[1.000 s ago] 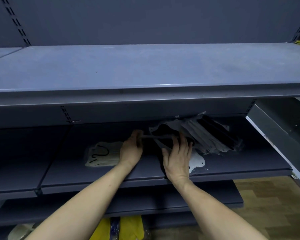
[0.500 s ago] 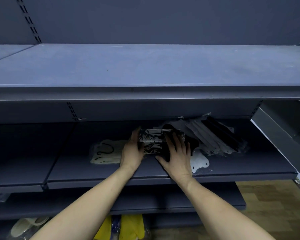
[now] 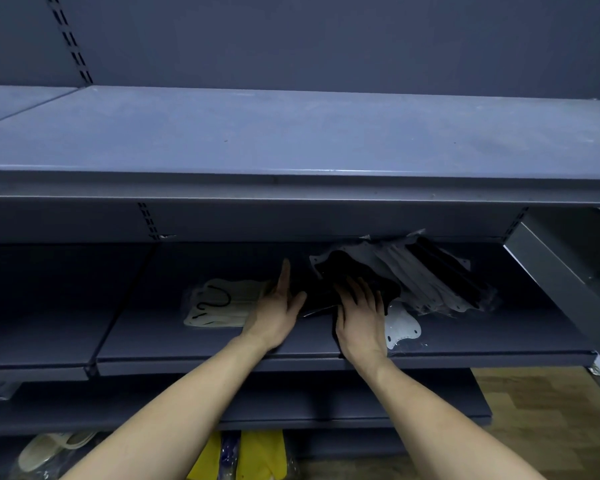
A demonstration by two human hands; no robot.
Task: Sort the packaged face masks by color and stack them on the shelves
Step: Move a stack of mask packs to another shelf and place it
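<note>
The black mask package (image 3: 321,299) lies flat on the middle shelf (image 3: 465,344). The left hand (image 3: 274,311) and right hand (image 3: 359,315) rest on it with straight fingers, between the cream mask (image 3: 219,303) and the leaning pile (image 3: 430,275).

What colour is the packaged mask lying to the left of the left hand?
Cream, with a black ear loop; the cream mask shows best in the head view.

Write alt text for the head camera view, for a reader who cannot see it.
Two bare hands, left hand and right hand, rest flat with straight fingers on a dark packaged mask stack on a grey metal middle shelf. A cream packaged mask lies to the left; a leaning pile of mixed white and black mask packets sits to the right.
</note>
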